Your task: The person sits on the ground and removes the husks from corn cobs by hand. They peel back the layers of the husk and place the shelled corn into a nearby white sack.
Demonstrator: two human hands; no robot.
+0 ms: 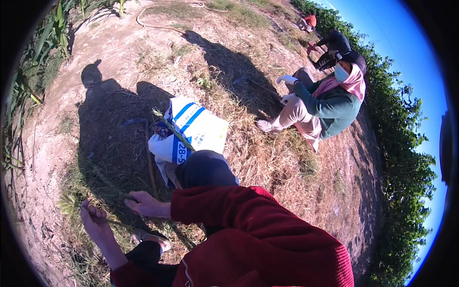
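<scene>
My left hand (94, 219) is closed around a green grass stalk, whose pale, feathery seed head (68, 204) sticks out past the fingers at the lower left. Just to its right, my right hand (145, 204) pinches thin green grass stems (118, 190) between thumb and fingers. A white sack with blue stripes (200, 125) lies beyond my dark-clad knee (206, 170), with a green seeded grass stem (174, 131) across it. Beside the sack, in shadow, is a sickle with a curved blade (133, 122) and a long wooden handle (150, 165).
A masked person in a green top (333, 104) and white gloves sits at the upper right, beside another long-handled tool (261, 86). Two people are farther back. Leafy plants (398, 143) line the right, corn plants (46, 43) the left. A hose (154, 26) crosses the soil.
</scene>
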